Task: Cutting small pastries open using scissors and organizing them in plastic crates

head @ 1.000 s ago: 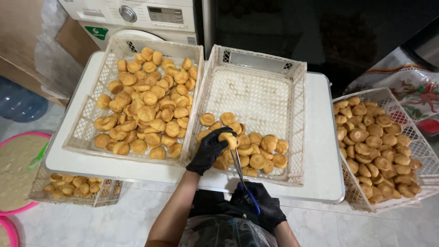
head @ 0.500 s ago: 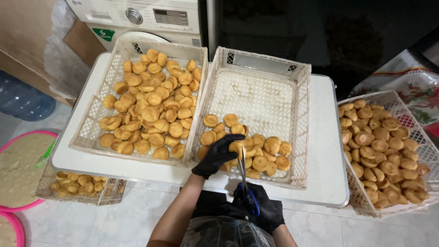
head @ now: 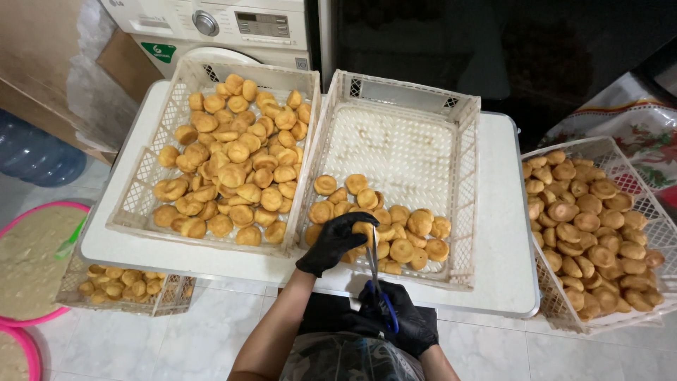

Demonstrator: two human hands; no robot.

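Note:
My left hand point(head: 331, 243), in a black glove, holds a small round golden pastry point(head: 364, 230) over the near edge of the middle white crate point(head: 465, 169). My right hand point(head: 403, 323), also gloved in black, grips blue-handled scissors point(head: 374, 271) whose blades point up at that pastry. The middle crate holds several cut pastries point(head: 405, 233) along its near side; its far half is bare. The left crate point(head: 141, 204) is heaped with golden pastries point(head: 233, 162).
Both crates rest on a white table point(head: 504, 247). A third crate point(head: 620, 321) full of pastries stands at the right, another point(head: 120, 286) sits low at the left. Pink basins of batter point(head: 32, 261) lie on the floor. A washing machine point(head: 233, 25) stands behind.
The view has shifted slightly. My left hand stays on a pastry at the crate's near edge, and the scissors remain pointed at it.

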